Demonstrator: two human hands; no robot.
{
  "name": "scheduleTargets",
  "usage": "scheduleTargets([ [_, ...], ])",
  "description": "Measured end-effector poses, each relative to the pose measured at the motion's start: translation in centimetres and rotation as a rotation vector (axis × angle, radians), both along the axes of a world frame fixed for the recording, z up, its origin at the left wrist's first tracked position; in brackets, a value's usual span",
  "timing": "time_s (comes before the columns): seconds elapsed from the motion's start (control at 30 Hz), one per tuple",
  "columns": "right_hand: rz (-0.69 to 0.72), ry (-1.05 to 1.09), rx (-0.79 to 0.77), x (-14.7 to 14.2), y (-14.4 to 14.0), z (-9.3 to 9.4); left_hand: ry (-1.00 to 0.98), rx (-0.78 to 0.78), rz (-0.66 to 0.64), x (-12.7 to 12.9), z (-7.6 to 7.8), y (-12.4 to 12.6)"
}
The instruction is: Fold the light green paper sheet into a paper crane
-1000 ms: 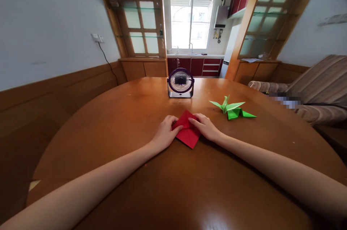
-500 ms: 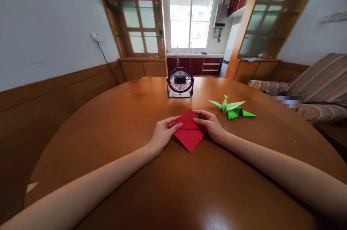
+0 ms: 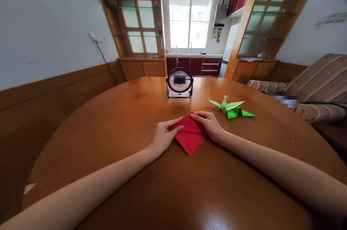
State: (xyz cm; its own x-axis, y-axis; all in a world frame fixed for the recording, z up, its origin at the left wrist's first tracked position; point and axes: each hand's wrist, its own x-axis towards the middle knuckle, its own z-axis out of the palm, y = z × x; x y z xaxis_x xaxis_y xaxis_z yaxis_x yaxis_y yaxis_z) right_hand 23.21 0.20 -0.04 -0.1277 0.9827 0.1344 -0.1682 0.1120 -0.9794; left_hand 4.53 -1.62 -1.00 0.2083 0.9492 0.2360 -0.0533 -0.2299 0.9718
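A folded red paper (image 3: 190, 137) lies flat on the round wooden table (image 3: 173, 186), shaped like a diamond with its point toward me. My left hand (image 3: 162, 137) presses on its left corner with thumb and fingers. My right hand (image 3: 207, 125) rests on its upper right edge, fingertips at the top corner. A finished green paper crane (image 3: 230, 108) sits on the table to the right of my right hand, apart from it.
A small purple desk fan (image 3: 179, 82) stands on the table beyond the red paper. A striped sofa (image 3: 311, 89) is at the right. Wood-panelled wall runs along the left; a kitchen with red cabinets lies behind.
The red paper has opened wider into a flatter diamond and sits slightly nearer me. My hands have spread apart along its upper edges.
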Motion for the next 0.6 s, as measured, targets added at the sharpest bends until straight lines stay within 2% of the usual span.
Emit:
scheduleTargets([
  [0.2,0.017,0.083,-0.031,0.05,-0.16,-0.20,-0.063,-0.064,-0.033,-0.10,-0.17,0.18],
  [0.6,0.017,0.107,-0.057,0.14,-0.18,-0.32,-0.072,-0.071,-0.042,0.05,0.07,-0.08],
])
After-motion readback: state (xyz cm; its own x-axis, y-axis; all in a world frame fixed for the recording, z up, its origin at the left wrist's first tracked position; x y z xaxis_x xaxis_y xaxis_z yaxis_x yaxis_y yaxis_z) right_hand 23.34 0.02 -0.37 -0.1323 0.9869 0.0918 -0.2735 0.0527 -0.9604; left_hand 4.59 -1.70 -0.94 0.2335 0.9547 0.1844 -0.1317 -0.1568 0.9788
